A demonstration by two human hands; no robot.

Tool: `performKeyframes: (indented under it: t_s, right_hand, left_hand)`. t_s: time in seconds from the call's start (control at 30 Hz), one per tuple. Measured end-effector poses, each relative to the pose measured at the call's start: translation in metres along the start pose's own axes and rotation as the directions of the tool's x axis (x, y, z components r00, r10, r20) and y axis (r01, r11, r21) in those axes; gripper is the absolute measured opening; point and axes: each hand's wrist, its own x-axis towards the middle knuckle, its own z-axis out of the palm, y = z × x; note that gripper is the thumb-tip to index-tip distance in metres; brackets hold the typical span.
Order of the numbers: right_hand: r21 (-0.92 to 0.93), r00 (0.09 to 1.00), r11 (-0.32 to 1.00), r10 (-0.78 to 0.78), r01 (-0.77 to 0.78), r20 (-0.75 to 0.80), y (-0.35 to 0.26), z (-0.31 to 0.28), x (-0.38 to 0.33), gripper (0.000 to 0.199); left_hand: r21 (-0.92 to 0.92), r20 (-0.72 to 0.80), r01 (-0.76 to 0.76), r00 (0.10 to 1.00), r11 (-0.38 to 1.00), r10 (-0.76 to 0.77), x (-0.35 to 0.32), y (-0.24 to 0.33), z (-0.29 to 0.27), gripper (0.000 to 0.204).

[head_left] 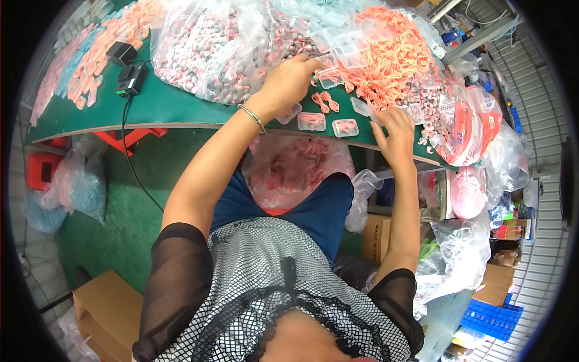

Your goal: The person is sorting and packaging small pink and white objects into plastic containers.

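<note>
Step in hand, judged from layout: packing pink cords into small clear cases. Two filled cases lie at the near edge of the green table; loose cords lie just behind them. Next move would call for a light fingertip grip and an open case turned level.

Left hand: palm down, forearm slanting inward, fingers narrowed at a clear case; firm hold, cannot tell. Right hand: forearm near upright, fingers bent, thumb apart, beside another case; grip unclear.
</note>
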Motion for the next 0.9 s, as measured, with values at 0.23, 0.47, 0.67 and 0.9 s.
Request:
performKeyframes:
  t_s: [0.23,0.47,0.67,0.9]
  right_hand:
    - [-0.068,0.995,0.997,0.038,-0.032,0.092,-0.012,0.000,-0.008,0.019]
    - [0.185,0.942,0.949,0.200,-0.255,0.270,-0.015,0.003,-0.010,0.020]
    - [0.113,0.984,0.989,0.082,-0.101,0.158,0.002,0.005,-0.029,0.013]
    - [0.205,0.974,0.960,0.162,-0.193,0.158,-0.009,0.005,-0.035,0.014]
  left_hand:
    - [0.294,0.088,-0.041,0.996,0.955,0.016,0.009,-0.005,0.018,0.017]
    - [0.350,0.142,-0.051,0.990,0.935,0.001,0.018,-0.010,0.027,0.016]
    - [0.260,0.108,0.027,0.993,0.965,-0.057,0.010,-0.004,0.028,0.015]
    - [0.332,0.157,0.027,0.984,0.943,-0.084,0.008,-0.005,0.019,0.011]
